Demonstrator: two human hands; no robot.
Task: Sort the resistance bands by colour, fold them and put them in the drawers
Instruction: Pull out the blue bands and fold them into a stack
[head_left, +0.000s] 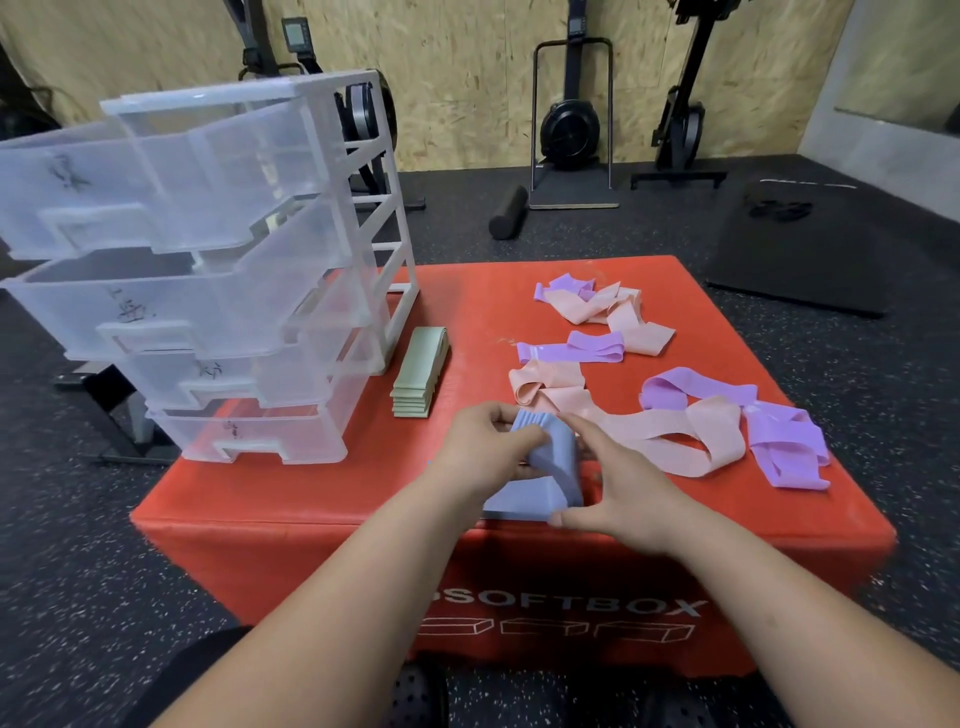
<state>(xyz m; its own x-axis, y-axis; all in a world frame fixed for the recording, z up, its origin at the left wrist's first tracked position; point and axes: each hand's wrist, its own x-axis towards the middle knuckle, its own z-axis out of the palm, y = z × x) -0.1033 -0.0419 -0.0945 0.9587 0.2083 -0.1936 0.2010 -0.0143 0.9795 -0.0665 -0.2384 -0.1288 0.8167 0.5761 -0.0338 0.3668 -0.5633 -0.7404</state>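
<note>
A stack of blue resistance bands (551, 460) lies near the front of the red soft box (291, 499). My left hand (483, 447) grips its bent-up far end. My right hand (618, 488) rests on the stack's right side, thumb at the near edge. A neat folded pile of green bands (420, 373) lies beside the clear drawer unit (218, 291), whose drawers are pulled open. Loose pink bands (675, 441) and purple bands (784, 441) lie tangled on the right half of the box.
More pink and purple bands (597, 306) lie at the box's far side. Behind, on the dark rubber floor, stand rowing machines (571, 124), a foam roller (508, 212) and a black mat (810, 249). A bench frame (114, 415) stands left of the box.
</note>
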